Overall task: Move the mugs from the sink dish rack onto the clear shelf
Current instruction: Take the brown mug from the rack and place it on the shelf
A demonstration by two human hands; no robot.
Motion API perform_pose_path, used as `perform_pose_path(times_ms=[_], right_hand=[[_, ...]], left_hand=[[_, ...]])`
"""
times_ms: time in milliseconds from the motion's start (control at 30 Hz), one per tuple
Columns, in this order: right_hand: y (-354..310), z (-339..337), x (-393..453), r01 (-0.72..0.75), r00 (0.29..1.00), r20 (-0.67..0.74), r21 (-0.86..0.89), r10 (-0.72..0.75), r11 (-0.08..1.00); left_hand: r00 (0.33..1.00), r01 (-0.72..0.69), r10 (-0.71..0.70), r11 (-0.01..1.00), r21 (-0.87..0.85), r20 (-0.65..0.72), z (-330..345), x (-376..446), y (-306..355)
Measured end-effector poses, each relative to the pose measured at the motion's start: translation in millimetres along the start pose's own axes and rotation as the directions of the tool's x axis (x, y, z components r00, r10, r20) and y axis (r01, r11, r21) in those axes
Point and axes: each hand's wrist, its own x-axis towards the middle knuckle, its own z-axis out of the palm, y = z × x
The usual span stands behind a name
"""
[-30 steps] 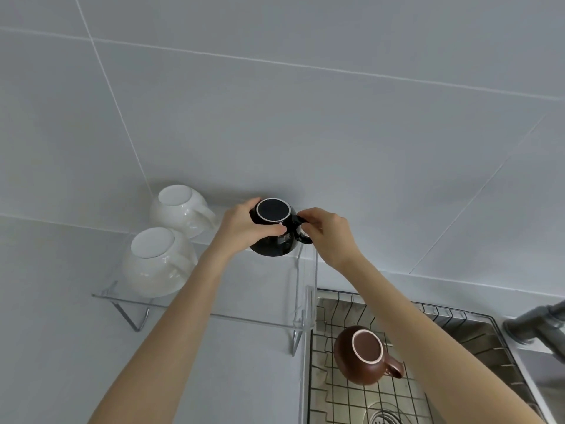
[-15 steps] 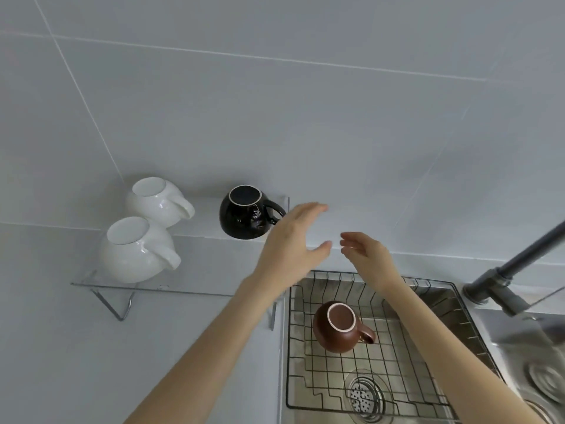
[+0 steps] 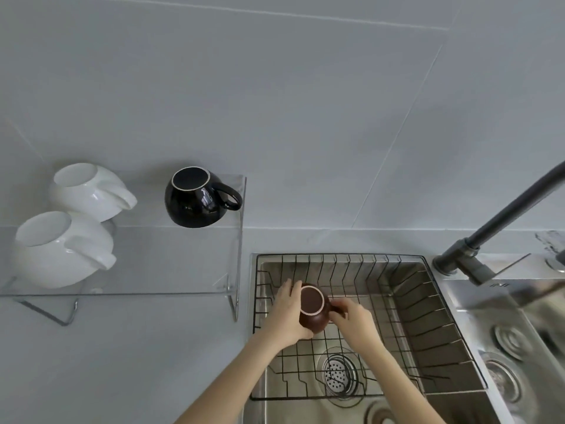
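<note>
Both hands have dropped into the dish rack (image 3: pixel 406 304) since half a second ago, when they hovered open above its back edge. Left hand (image 3: pixel 289 316) now wraps the left side of the brown mug (image 3: pixel 313 310); right hand (image 3: pixel 354 321) pinches at the mug's right side, where the handle sat earlier, now hidden under the fingers. Mug is upside down, base ring facing up, in the rack's left part; whether it has left the wires cannot be told.

The view has swung lower and rightward than before.

Surroundings: drain strainer (image 3: pixel 339 371) just in front of the hands, under the rack wires. Rack walls rise on all sides of the mug; back wall near the fingertips. Dark faucet (image 3: pixel 501 215) slants up at right, well apart from the hands.

Clear shelf (image 3: pixel 171 270) stands left of the sink, its right edge near the rack's left wall. On it, inverted: black mug (image 3: pixel 195 200) at back right, two white mugs (image 3: pixel 88 191) (image 3: pixel 61 249) at left. Bare shelf surface lies in front of the black mug, right of the nearer white mug.
</note>
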Motion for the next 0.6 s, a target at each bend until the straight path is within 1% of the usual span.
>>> perform_pose_path(times_ms=[67, 167, 267, 367, 467, 533, 600], right_hand=[[5.1, 3.5, 1.6, 0.003, 1.000, 0.001, -0.011, -0.003, 1.000], [9.8, 4.8, 3.0, 0.012, 1.000, -0.002, -0.006, -0.012, 1.000], [16.6, 1.9, 0.8, 0.032, 0.999, 0.006, 0.059, -0.032, 0.998], [16.5, -4.9, -8.0, 0.056, 0.998, -0.003, 0.077, -0.056, 0.995], [-0.2, -20.5, -15.7, 0.104, 0.994, -0.046, 0.112, -0.100, 0.988], [-21.4, -35.6, -21.9, 0.164, 0.984, -0.085, 0.128, -0.154, 0.978], [-48.2, -50.4, -29.7, 0.239, 0.968, -0.120, 0.153, -0.222, 0.959]], left_hand=[[0.999, 0.032, -0.033, 0.999, 0.010, 0.007, 8.2, 6.5, -3.0], [0.998, 0.064, -0.064, 0.998, -0.019, 0.004, 15.7, 11.3, -3.8], [0.998, 0.057, -0.057, 0.998, -0.016, -0.010, 17.2, 10.3, -5.4], [0.999, 0.039, -0.040, 0.999, -0.035, -0.015, 11.2, 3.7, -6.0], [0.996, -0.021, 0.013, 0.996, -0.090, -0.092, -3.0, -6.2, 3.9], [0.982, -0.068, 0.042, 0.988, -0.138, -0.182, -21.5, -16.0, 14.9], [0.952, -0.131, 0.076, 0.977, -0.169, -0.296, -47.9, -28.7, 25.6]])
